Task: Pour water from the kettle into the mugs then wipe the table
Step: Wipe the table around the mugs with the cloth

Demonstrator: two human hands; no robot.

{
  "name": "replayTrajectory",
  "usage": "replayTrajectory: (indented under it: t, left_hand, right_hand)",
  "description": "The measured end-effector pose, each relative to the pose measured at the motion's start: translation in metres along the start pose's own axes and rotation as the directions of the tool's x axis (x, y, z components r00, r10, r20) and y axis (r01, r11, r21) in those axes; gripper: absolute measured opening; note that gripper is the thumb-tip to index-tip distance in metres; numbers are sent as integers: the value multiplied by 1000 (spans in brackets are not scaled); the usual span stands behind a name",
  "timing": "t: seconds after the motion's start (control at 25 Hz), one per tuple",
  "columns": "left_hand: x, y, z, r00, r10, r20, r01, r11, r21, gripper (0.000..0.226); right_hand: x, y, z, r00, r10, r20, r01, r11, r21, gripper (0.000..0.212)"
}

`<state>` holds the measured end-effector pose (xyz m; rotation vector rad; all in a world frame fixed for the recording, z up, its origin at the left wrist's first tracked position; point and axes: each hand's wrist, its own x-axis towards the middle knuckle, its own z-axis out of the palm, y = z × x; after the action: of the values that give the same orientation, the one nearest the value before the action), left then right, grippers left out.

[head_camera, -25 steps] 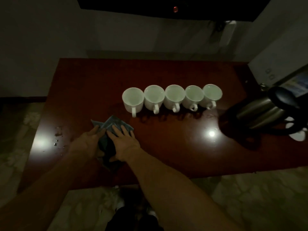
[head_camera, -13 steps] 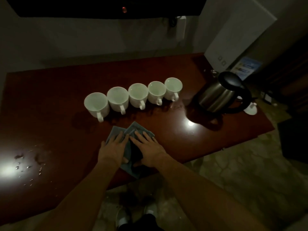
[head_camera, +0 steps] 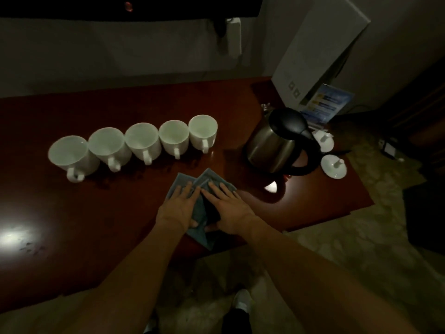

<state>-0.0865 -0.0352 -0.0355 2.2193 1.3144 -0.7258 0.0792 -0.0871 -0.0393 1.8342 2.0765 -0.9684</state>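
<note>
Your left hand [head_camera: 179,206] and right hand [head_camera: 230,208] lie flat on the cloth [head_camera: 201,214] — it looks soft and light, likely to bunch — so press near its middle.

White box [head_camera: 320,51], blue leaflet [head_camera: 325,102], two white lids [head_camera: 333,166] at table's right end.

- so I'm looking down at a dark reddish wooden table [head_camera: 72,237], pretty glossy, with a bright glare spot near its left end
- five white mugs [head_camera: 142,141] sit in a row across the middle, sides touching or nearly, handles facing me
- steel kettle [head_camera: 274,145] with a black lid stands right of the row, well apart from the last mug
- two small white lids [head_camera: 333,166] lie just past the kettle by the right edge
- a blue-grey cloth [head_camera: 204,182] lies flat near the front edge, hanging over it a bit
- a white box [head_camera: 313,56] stands at the far right corner
</note>
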Motion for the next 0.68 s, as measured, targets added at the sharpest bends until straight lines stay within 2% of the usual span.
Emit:
replayTrajectory:
  t: [0.2,0.36,0.68]
  left_hand:
    - [25,72,-11,1000,12,26,-12,1000,7,110]
    - [28,125,-7,1000,18,-14,-17,998,54,107]
    - [31,191,-5,998,39,-41,-32,987,158,100]
  right_hand:
    - [-26,69,-5,1000,14,-15,-14,1000,7,113]
    - [-53,117,-8,1000,4,-11,-4,1000,1,111]
    - [-91,174,-6,998,17,-66,-18,1000,-6,111]
